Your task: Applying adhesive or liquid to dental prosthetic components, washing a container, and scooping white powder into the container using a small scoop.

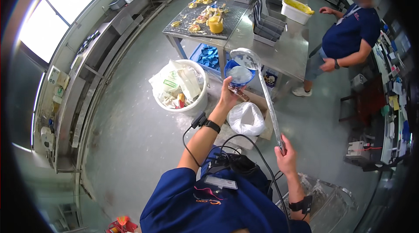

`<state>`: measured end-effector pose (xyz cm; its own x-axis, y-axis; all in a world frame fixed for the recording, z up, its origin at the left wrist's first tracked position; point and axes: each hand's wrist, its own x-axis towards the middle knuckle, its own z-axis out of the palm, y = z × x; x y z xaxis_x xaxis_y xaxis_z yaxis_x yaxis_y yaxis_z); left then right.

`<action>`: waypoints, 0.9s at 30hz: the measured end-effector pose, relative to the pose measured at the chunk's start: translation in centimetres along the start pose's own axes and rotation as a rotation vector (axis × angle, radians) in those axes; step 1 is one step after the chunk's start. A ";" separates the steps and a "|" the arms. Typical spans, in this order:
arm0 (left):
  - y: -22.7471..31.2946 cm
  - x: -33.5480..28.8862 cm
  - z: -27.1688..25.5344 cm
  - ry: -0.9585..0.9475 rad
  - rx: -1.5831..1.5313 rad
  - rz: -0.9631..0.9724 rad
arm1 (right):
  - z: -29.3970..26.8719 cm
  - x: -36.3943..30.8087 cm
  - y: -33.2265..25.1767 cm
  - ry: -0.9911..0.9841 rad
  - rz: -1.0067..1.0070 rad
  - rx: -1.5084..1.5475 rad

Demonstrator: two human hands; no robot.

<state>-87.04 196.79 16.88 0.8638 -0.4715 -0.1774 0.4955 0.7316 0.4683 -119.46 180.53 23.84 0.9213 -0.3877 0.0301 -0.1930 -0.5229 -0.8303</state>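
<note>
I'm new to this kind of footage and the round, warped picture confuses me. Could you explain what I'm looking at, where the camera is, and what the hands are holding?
There is no machine here: a person wears a wide fisheye camera on the head, looking down, so straight edges bend near the rim. The forearms coming up from the bottom are that person's own. The left hand holds a small blue cup with something pale inside. The right hand grips the end of a long metal ladle, its bowl beside the cup. Below them stand a white bin full of waste and a white bag in a cardboard box. The steel table beyond carries yellow pieces, grey trays and a white tub. Another person stands at its right side.
</note>
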 end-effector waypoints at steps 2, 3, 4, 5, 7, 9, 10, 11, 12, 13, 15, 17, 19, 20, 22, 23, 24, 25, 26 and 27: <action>0.1 -0.2 0.0 -0.004 0.009 0.003 | 0.4 0.2 0.0 -0.052 0.161 0.354; 0.7 -0.3 -1.3 -0.024 0.036 0.020 | 0.6 0.8 -0.2 -0.095 0.170 0.445; 0.9 -0.6 -1.9 -0.016 0.031 0.002 | 0.2 1.3 -0.3 -0.090 0.190 0.441; 1.2 -0.9 -2.7 -0.004 0.034 -0.014 | -0.3 2.0 -0.5 -0.114 0.229 0.508; 1.9 -1.8 -3.4 0.024 0.061 -0.022 | -1.1 3.0 1.2 -0.179 0.330 0.519; 3.6 -3.0 -5.1 0.100 0.129 -0.002 | -1.9 4.4 3.6 -0.233 0.418 0.398; 4.2 -3.7 -5.5 0.142 0.128 0.021 | -2.4 4.7 5.1 -0.283 0.480 0.273; 5.1 -4.8 -7.0 0.207 0.143 0.010 | -1.5 5.0 8.7 -0.268 0.359 0.110; 5.8 -5.5 -8.6 0.264 0.157 -0.003 | -0.6 5.1 11.7 -0.272 0.377 0.110; 6.0 -6.2 -9.5 0.285 0.159 0.027 | 0.4 5.1 14.5 -0.268 0.394 -0.058; 7.0 -8.4 -11.4 0.367 0.137 0.049 | 3.5 5.7 19.2 -0.261 0.433 -0.223; 8.7 -10.4 -14.2 0.433 0.122 0.111 | 7.2 7.7 23.2 -0.443 0.473 -0.470; 10.5 -13.4 -16.4 0.491 0.158 0.170 | 12.3 11.6 25.3 -0.589 0.438 -0.538; 11.5 -14.4 -17.0 0.533 0.183 0.182 | 15.4 13.1 27.4 -0.614 0.337 -0.614; 13.8 -16.9 -18.5 0.566 0.168 0.252 | 24.6 15.6 34.1 -0.621 0.135 -0.820; 13.3 -16.0 -19.1 0.571 0.161 0.230 | 26.4 16.5 39.1 -0.576 0.082 -0.996; 12.3 -14.6 -19.5 0.559 0.150 0.204 | 26.9 17.8 44.0 -0.566 0.119 -1.036; 11.6 -13.8 -20.9 0.540 0.159 0.181 | 27.0 19.2 48.1 -0.417 0.150 -1.269; 12.1 -14.2 -22.1 0.538 0.187 0.189 | 28.3 20.1 49.6 -0.269 0.145 -1.472; 12.6 -15.1 -22.7 0.574 0.212 0.189 | 31.7 18.6 49.7 -0.308 0.138 -1.446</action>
<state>-91.72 224.33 5.78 0.8747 0.0377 -0.4832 0.3523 0.6352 0.6873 -101.20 171.41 -34.47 0.8661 -0.4203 -0.2705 -0.2730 -0.8512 0.4483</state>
